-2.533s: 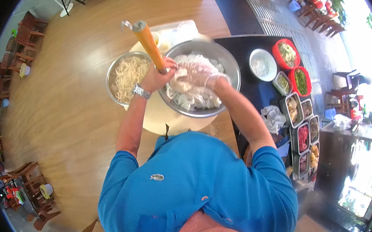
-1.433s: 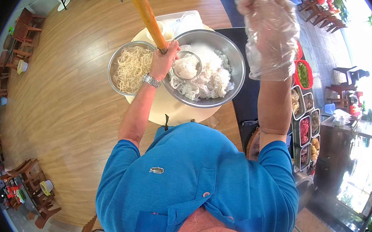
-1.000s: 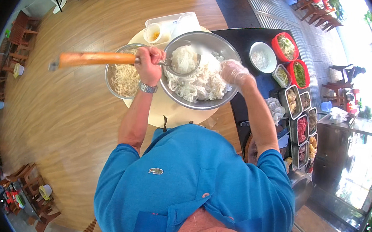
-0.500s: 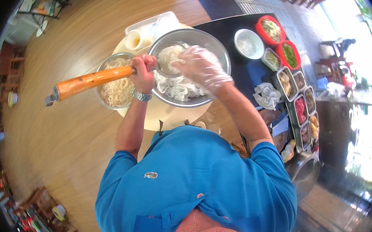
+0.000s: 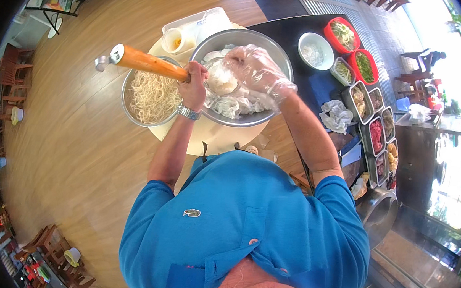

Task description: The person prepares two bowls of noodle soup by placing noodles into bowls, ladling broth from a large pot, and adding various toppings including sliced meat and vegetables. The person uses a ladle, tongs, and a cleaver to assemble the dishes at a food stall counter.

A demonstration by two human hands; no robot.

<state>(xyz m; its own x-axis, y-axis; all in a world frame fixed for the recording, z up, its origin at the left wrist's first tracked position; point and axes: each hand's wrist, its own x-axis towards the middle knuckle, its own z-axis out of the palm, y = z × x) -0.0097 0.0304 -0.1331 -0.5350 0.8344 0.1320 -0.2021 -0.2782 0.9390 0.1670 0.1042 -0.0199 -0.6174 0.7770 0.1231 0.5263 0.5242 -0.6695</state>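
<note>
My left hand [image 5: 194, 89], bare, grips the orange wooden handle of a noodle strainer [image 5: 157, 67]. Its round wire head lies inside a large steel bowl [image 5: 284, 57], with a clump of white noodles [image 5: 222, 81] in it. Over the strainer's right side is my right hand [image 5: 257, 70], in a clear plastic glove, with its fingers curled in; whatever they hold is hidden. More white, flat-looking noodles [image 5: 236, 108] fill the near part of the bowl. To the left, partly under the handle, stands a steel bowl of thin yellowish noodles [image 5: 152, 100].
Both bowls stand on a round cream table [image 5: 186, 140]. Behind them are a white tray [image 5: 212, 17] and a tub with something yellow [image 5: 175, 41]. The dark table at right holds a white bowl [image 5: 314, 51], red baskets of greens [image 5: 364, 67], steel food containers [image 5: 375, 134] and crumpled plastic [image 5: 336, 115].
The handle's far end has swung up and right, showing more of the yellowish noodles. My right hand, blurred before, has curled its fingers above the strainer head.
</note>
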